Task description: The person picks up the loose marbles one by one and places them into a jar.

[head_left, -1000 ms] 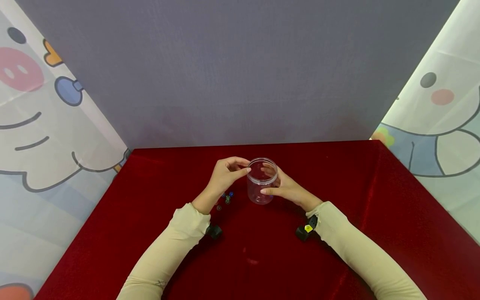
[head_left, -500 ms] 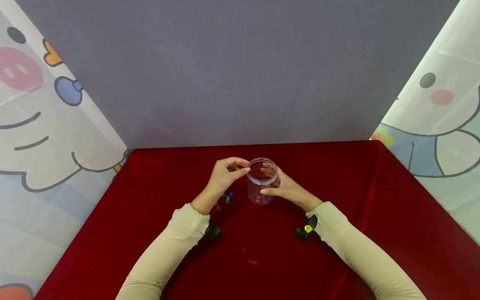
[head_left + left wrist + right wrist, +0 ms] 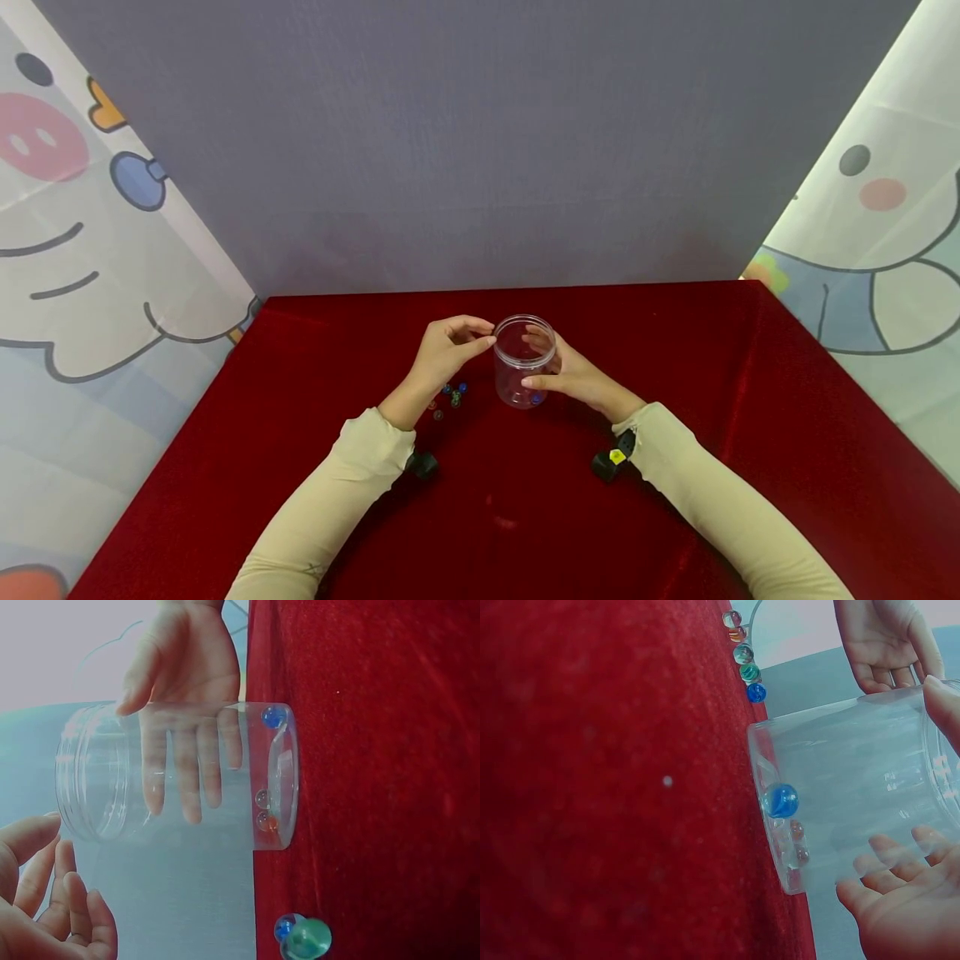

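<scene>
and nearest, loose marbles (image 3: 456, 398), round, slick and glassy, likely to roll, so a light pinch, one each time, should work best! left hand (image 3: 437, 358) just beside the rim, fingers relaxed, holding nothing; right hand (image 3: 579, 380) grips the jar (image 3: 510, 385), which wants steadying without squeezing. it's a clear, ridge-necked cylinder, upright on the plush red bench (image 3: 525, 479), blue marble (image 3: 536, 399) at its bottom, matte grey backdrop (image 3: 487, 150) beyond.
</scene>
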The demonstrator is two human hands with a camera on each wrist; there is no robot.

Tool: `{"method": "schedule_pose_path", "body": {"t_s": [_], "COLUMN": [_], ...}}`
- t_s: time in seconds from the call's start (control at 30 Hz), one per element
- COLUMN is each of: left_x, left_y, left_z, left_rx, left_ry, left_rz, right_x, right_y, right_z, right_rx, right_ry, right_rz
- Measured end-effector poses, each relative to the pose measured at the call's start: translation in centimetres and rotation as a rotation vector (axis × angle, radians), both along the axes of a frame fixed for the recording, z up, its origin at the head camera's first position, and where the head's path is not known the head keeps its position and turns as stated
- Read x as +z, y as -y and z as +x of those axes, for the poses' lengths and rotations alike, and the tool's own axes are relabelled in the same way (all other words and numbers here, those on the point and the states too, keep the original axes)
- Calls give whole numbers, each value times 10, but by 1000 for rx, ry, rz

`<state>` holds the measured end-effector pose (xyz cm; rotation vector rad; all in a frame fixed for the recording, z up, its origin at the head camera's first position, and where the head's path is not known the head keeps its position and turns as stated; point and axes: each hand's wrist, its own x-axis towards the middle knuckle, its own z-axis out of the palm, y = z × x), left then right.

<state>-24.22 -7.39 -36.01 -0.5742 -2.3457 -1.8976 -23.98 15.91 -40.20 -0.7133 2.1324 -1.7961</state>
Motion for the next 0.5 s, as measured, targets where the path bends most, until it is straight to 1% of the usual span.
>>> {"method": "schedule_pose_path", "body": {"t_s": [0.1,0.3,0.5], "left_x": [0,-1,0], "left_y": [1,3,9], "left_z": [0,2,1], "left_rx": [10,5,5], "left_ry": [2,-8,-22], "left_rz": [-11,-8,-30], "right_x": [-1,-1,0], "right_y": [0,0,2], "right_z": [0,0,-1], "right_rx": [1,0,-6], "right_ry": [4,5,7], "right_rz": [2,-4,-3]}}
